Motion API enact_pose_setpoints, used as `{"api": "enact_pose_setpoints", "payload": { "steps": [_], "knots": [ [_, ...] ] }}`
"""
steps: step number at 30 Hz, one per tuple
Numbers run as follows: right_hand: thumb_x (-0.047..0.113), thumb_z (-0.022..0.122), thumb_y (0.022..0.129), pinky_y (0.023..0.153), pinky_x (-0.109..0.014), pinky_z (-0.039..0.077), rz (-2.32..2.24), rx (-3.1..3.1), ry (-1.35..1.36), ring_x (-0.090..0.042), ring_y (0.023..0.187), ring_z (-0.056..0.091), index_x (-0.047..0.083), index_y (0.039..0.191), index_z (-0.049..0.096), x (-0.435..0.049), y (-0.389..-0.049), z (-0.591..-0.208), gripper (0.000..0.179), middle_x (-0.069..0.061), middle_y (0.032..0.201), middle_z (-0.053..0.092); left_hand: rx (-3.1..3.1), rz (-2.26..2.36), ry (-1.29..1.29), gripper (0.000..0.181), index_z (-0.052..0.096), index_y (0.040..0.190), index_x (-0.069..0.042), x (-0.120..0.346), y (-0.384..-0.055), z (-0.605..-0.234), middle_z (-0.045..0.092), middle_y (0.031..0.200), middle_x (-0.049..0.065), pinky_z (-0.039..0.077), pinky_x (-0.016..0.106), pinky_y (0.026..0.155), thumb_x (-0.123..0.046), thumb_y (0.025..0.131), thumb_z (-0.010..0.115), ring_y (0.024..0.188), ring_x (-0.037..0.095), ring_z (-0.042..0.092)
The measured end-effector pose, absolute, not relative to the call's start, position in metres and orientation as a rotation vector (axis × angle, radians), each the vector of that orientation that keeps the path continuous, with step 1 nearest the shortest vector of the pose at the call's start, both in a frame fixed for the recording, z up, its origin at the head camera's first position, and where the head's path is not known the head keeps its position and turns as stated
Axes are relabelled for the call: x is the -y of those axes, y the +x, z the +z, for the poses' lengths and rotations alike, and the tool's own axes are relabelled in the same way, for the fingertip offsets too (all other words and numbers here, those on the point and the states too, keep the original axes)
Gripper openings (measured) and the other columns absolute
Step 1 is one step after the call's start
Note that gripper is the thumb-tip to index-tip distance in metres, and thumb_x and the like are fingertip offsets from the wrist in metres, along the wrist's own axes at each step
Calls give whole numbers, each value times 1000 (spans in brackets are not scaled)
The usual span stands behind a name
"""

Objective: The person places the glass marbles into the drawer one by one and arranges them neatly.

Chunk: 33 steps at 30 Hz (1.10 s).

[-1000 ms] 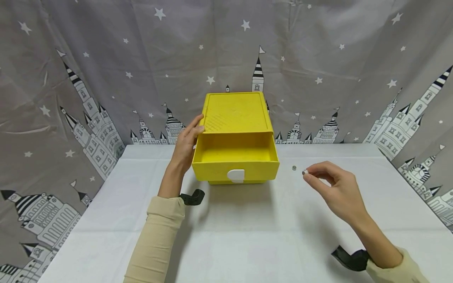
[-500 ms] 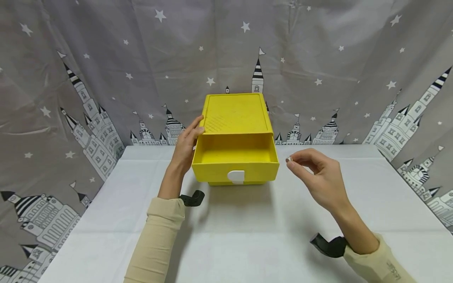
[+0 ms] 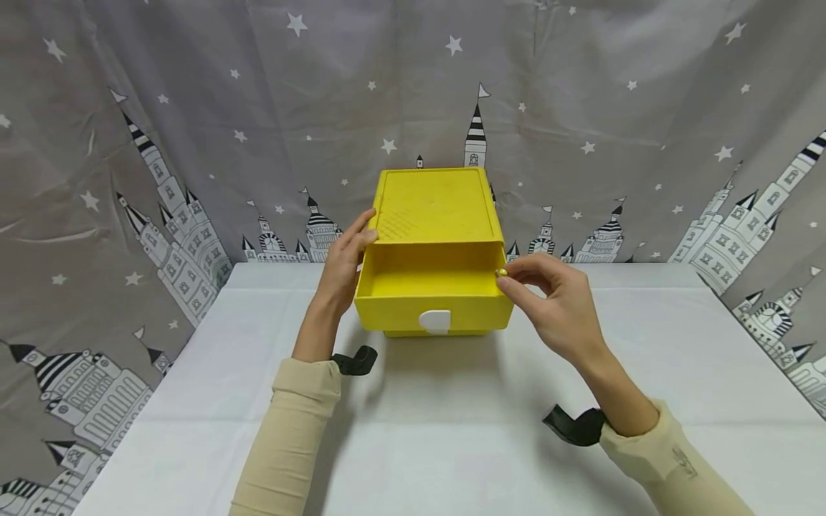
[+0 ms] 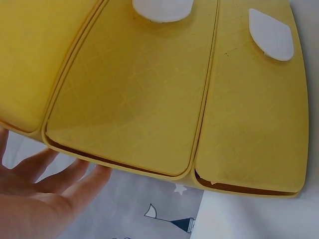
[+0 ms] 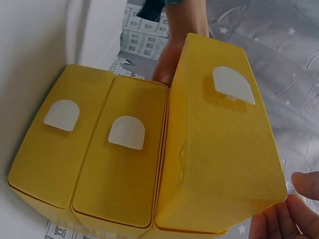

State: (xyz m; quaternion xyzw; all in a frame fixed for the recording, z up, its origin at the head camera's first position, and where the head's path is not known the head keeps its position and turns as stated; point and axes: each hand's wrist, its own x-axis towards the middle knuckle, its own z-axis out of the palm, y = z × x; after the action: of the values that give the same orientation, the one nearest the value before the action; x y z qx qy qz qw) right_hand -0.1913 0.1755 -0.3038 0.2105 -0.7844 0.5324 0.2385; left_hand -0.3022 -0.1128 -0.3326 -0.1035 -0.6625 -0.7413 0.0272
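Observation:
A yellow drawer cabinet (image 3: pixel 439 204) stands at the back of the table. Its top drawer (image 3: pixel 396 314) is pulled out, and no contents show inside. My left hand (image 3: pixel 338 272) rests along the cabinet's left side, fingers extended against the wall; the left wrist view shows these fingers (image 4: pixel 75 186) at its edge. Between thumb and fingertips, my right hand (image 3: pixel 561 301) pinches a small, shiny round piece (image 3: pixel 501 272) right at the drawer's right rim. In the right wrist view, the hand (image 5: pixel 294 221) is beside the drawer's corner, and the piece's kind is too small to tell.
Two lower drawers (image 5: pixel 119 174) are closed, each with a white pull (image 5: pixel 127 133). A white cloth (image 3: pixel 445 444) covers the table. Behind hangs a grey curtain (image 3: pixel 335 93) printed with castles and stars. Black straps (image 3: pixel 577 426) hang at both wrists.
My right hand has moved left and up with the pinched piece to the drawer's rim. A small disc seen on the table earlier is now hidden behind it. My left hand has stayed put.

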Motion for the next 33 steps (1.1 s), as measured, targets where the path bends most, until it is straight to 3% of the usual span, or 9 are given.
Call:
{"api": "enact_pose_setpoints", "payload": {
  "steps": [33],
  "knots": [
    [-3, 69, 88, 85, -20, 50, 1441, 2166, 545, -13, 87, 62, -8, 100, 69, -179, -194, -304, 13, -11, 95, 65, 2035, -2308, -337, 58, 37, 154, -21, 113, -302, -333, 34, 156, 0, 36, 47, 108, -28, 99, 52, 132, 22, 43]
  ]
}}
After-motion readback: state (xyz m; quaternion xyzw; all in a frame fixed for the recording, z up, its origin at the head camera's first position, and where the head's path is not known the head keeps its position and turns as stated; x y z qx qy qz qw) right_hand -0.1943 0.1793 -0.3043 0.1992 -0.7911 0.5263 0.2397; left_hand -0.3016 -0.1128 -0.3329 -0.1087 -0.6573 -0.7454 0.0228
